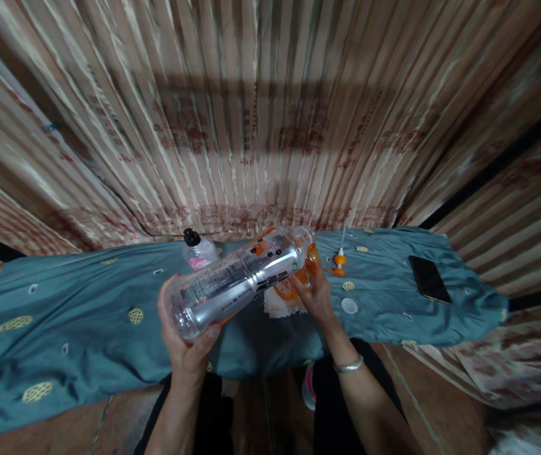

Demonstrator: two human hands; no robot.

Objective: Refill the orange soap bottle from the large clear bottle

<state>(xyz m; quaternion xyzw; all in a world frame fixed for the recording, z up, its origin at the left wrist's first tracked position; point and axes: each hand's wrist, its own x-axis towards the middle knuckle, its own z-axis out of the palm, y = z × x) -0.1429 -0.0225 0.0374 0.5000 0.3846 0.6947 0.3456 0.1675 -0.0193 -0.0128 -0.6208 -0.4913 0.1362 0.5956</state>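
Observation:
My left hand (185, 347) grips the base end of a large clear plastic bottle (237, 281) with a silver and orange label. The bottle lies tilted in the air, its neck end up and to the right. My right hand (315, 294) is closed round an orange see-through bottle (309, 268), partly hidden behind the clear bottle's neck. Whether the two mouths touch, I cannot tell. Below them, a white cloth (280, 308) lies on the teal bedspread (109, 322). An orange pump head (339, 264) with its white tube stands to the right, near a white round cap (349, 306).
A clear bottle with a black cap (191, 237) stands behind the large bottle, to the left. At the right a black phone (429, 279) lies on the bedspread. Striped patterned curtains (270, 126) hang along the back and sides. Tiled floor (417, 385) shows in front.

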